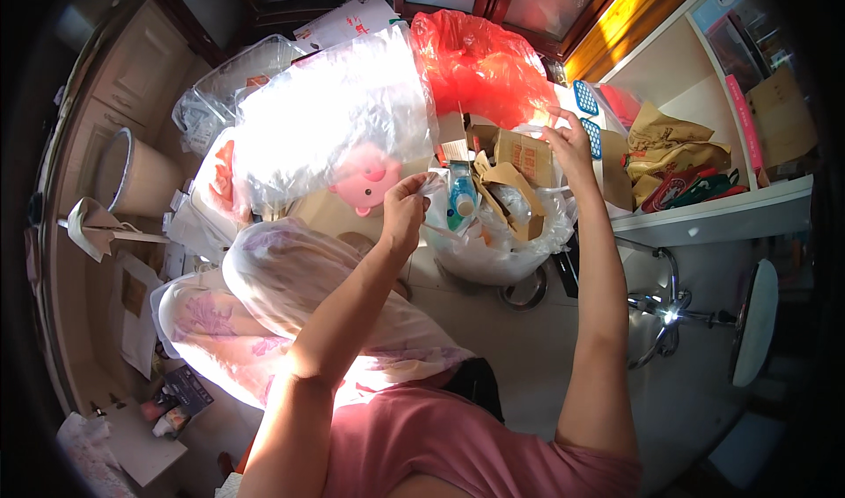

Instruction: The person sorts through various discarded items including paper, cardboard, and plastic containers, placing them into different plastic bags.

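A translucent white plastic bag (488, 260) stands on the floor before me, full to the top. From it stick out torn cardboard pieces (511, 194), a small brown carton (525, 158) with red print and a clear plastic bottle (462, 197) with blue-green on it. My left hand (404, 213) pinches a gathered bit of the bag's plastic at its left rim. My right hand (569, 142) is raised above the bag's right side. Its thumb and fingers pinch a thin strip of whitish plastic; whether this belongs to the bag, I cannot tell.
Behind the bag lie a red plastic bag (482, 62) and a large, sunlit clear plastic bag (330, 108). A pink pig-faced item (366, 177) sits left of my left hand. On the right are an open shelf (713, 201) with packets and a chrome-legged stool (756, 323).
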{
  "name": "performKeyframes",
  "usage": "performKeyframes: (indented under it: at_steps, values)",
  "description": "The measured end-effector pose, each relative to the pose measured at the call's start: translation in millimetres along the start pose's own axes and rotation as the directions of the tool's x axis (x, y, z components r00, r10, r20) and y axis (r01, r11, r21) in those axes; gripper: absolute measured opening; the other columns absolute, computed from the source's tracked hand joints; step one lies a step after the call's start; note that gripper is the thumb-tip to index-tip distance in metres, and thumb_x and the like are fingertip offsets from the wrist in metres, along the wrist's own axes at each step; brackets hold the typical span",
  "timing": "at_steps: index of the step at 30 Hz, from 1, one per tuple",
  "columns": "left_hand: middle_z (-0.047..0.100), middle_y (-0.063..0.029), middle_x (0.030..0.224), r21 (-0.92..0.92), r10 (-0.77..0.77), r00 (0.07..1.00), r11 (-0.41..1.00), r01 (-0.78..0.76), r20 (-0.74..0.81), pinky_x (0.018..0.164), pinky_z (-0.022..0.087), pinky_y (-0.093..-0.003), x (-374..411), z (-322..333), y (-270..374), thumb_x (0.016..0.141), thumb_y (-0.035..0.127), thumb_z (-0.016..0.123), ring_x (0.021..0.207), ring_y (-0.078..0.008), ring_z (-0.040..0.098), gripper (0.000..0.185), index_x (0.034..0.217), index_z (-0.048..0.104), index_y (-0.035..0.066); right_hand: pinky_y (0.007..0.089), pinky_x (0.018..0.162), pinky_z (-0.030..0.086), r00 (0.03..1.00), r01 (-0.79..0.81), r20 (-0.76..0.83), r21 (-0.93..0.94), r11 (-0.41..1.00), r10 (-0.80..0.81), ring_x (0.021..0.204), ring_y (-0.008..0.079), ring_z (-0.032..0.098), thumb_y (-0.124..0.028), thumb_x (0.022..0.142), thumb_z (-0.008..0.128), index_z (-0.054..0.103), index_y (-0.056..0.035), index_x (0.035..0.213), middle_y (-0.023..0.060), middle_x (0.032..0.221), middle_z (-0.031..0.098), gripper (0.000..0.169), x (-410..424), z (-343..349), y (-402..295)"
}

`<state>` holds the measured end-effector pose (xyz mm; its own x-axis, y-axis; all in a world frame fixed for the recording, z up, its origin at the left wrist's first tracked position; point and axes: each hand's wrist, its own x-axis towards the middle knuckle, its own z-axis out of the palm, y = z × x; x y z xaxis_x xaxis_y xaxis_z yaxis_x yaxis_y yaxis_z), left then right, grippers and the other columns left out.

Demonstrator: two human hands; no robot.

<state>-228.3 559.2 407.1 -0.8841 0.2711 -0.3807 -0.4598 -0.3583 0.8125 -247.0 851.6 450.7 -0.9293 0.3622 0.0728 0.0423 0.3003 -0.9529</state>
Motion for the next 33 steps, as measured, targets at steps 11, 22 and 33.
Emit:
performKeyframes:
  at_steps: [11,22,33]
  values:
    - [0.064,-0.0052,0.110,0.152,0.221,0.950,0.954,-0.257,0.222,0.051,0.031,-0.0148,10,30,87,0.072,-0.011,0.038,0.070,-0.0029,0.047,0.055,0.125,0.050,-0.002,0.0179,0.053,0.034,0.983,0.004,-0.180,0.250,0.968,0.042,0.053,0.0008,0.033,-0.008,0.090,0.056,0.059,-0.0052,0.102,-0.0075,0.063,0.038,0.013,-46,-55,-65]
    - [0.054,-0.0218,0.121,0.885,0.281,0.890,0.200,-0.421,0.359,0.079,0.052,-0.0386,30,-12,34,0.070,-0.001,0.051,0.097,-0.0336,0.062,0.041,0.103,0.069,0.015,0.0448,0.094,0.038,0.812,0.242,-0.002,-0.909,0.339,-0.584,0.104,0.0308,0.051,-0.011,0.080,0.063,0.062,-0.0136,0.104,0.0104,0.116,0.053,0.024,-77,12,-45]
    - [0.049,-0.0113,0.107,0.760,0.099,0.905,-0.585,-0.282,0.413,0.067,0.054,-0.0315,18,-8,7,0.076,0.003,0.059,0.098,-0.0240,0.055,0.015,0.088,0.069,0.003,0.0450,0.105,0.029,0.821,0.559,0.490,-0.794,0.238,-0.292,0.113,0.0266,0.049,-0.002,0.075,0.057,0.065,-0.0042,0.080,0.0095,0.125,0.052,0.010,-75,53,20]
